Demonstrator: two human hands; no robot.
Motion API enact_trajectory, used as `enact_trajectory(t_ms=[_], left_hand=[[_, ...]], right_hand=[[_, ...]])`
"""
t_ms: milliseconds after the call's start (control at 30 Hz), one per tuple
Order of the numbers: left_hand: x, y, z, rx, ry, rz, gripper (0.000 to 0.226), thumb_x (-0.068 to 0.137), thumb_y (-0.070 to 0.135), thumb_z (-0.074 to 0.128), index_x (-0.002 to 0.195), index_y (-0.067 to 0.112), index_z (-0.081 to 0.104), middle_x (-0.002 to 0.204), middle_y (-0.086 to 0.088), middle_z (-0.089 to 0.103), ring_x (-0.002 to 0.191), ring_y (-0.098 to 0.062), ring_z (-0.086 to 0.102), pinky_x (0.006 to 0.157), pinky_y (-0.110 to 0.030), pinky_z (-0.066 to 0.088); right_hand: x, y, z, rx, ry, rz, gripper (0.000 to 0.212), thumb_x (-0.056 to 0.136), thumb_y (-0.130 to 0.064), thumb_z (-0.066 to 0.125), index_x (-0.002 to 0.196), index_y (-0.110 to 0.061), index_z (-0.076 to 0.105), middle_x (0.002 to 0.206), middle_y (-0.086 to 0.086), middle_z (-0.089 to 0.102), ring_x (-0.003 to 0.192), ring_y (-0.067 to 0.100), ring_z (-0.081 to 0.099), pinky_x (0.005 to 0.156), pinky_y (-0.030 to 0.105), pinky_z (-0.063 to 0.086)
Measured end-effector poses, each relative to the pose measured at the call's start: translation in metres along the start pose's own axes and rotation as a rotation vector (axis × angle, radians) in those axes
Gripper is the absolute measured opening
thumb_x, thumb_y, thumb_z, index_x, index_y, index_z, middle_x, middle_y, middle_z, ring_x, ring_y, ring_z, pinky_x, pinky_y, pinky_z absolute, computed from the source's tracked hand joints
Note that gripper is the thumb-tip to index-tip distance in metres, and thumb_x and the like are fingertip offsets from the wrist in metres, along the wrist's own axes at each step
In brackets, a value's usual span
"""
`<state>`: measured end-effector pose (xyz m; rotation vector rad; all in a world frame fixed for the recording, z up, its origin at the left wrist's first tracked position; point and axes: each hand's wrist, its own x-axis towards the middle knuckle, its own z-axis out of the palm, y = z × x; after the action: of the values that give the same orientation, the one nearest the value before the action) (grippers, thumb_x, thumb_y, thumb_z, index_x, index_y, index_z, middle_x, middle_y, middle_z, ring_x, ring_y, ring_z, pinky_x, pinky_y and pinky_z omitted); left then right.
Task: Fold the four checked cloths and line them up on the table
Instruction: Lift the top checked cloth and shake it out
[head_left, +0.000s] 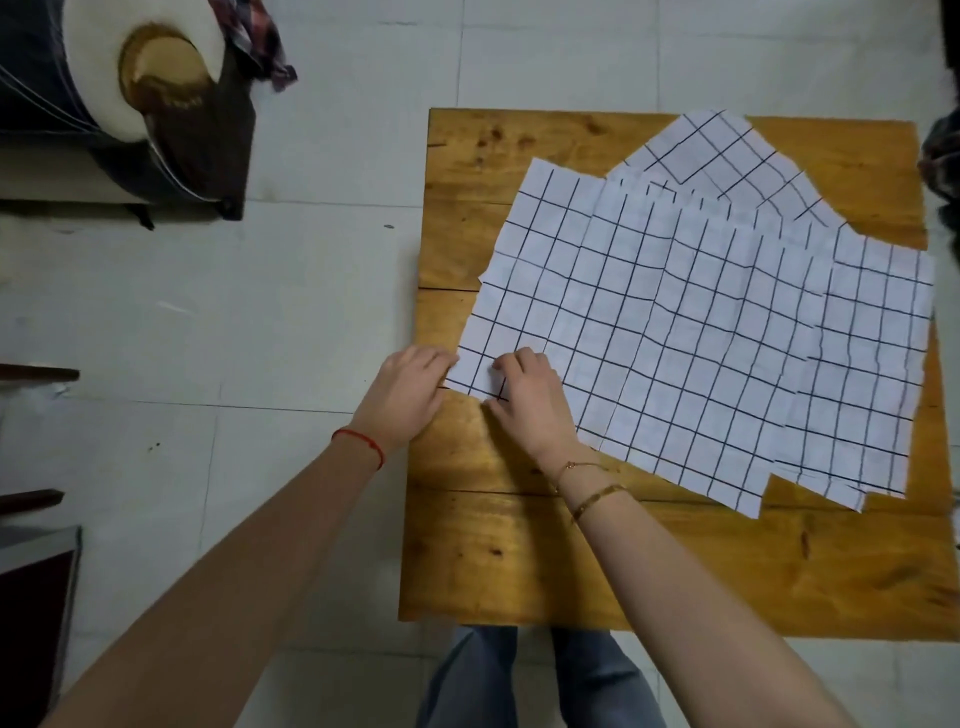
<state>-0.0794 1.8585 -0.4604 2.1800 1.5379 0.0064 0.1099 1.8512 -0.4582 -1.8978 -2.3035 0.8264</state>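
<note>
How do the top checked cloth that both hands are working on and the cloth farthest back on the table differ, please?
The top cloth lies fully in view, its near left corner pinched by the left hand and right hand; the back cloth is mostly covered, untouched, showing only a far corner. The top cloth sits nearest the person; the back cloth reaches the wooden table's far edge. Both are white with dark grid lines, spread unfolded.

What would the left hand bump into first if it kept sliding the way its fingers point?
Probably the near-left corner of the top checked cloth. The left hand points up and right, fingertips already at that corner on the wooden table; the right hand sits just beside.
</note>
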Motion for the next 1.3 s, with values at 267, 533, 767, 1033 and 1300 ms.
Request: enact_trajectory(t_ms=[267,533,767,1033,1300], left_hand=[[-0.002,-0.012,0.015,-0.051,0.012,0.001,0.047,0.087,0.007,0.060,0.133,0.015,0.055,0.134,-0.003,0.054,0.124,-0.022,0.047,0.105,-0.039,0.038],[0.000,-0.003,0.015,-0.020,0.037,-0.025,0.046,0.086,0.008,0.064,0.130,0.017,0.058,0.130,-0.003,0.056,0.121,-0.022,0.047,0.104,-0.037,0.038],[0.004,0.030,0.000,-0.100,0.133,0.021,0.035,0.081,0.010,0.070,0.115,0.018,0.066,0.119,-0.002,0.057,0.116,-0.021,0.048,0.097,-0.038,0.043],[0.015,0.099,-0.052,-0.253,0.238,0.139,0.018,0.088,0.036,0.058,0.090,0.020,0.066,0.106,0.005,0.058,0.109,-0.016,0.047,0.093,-0.036,0.039],[0.023,0.189,-0.107,-0.270,0.294,0.255,0.020,0.085,0.041,0.057,0.086,0.022,0.065,0.090,0.009,0.055,0.096,-0.015,0.046,0.084,-0.032,0.033]], right_hand=[[0.005,0.004,0.021,-0.077,0.023,0.000,0.030,0.078,-0.004,0.068,0.106,-0.008,0.058,0.108,0.010,0.055,0.098,0.028,0.049,0.081,0.038,0.045],[0.008,0.017,0.021,0.080,0.061,-0.008,0.012,0.083,0.002,0.058,0.088,-0.009,0.059,0.096,0.007,0.056,0.092,0.025,0.047,0.078,0.038,0.045],[-0.017,0.033,-0.019,0.455,0.039,0.029,0.011,0.089,-0.008,0.059,0.088,-0.019,0.055,0.088,-0.005,0.057,0.084,0.014,0.050,0.074,0.025,0.040],[-0.070,0.045,-0.104,0.413,0.161,-0.045,0.026,0.084,-0.030,0.068,0.104,-0.020,0.055,0.099,-0.007,0.058,0.093,0.010,0.051,0.083,0.024,0.042],[-0.115,0.041,-0.188,0.204,0.417,-0.167,0.022,0.093,-0.036,0.059,0.101,-0.016,0.060,0.092,-0.005,0.058,0.086,0.012,0.052,0.072,0.026,0.044]])
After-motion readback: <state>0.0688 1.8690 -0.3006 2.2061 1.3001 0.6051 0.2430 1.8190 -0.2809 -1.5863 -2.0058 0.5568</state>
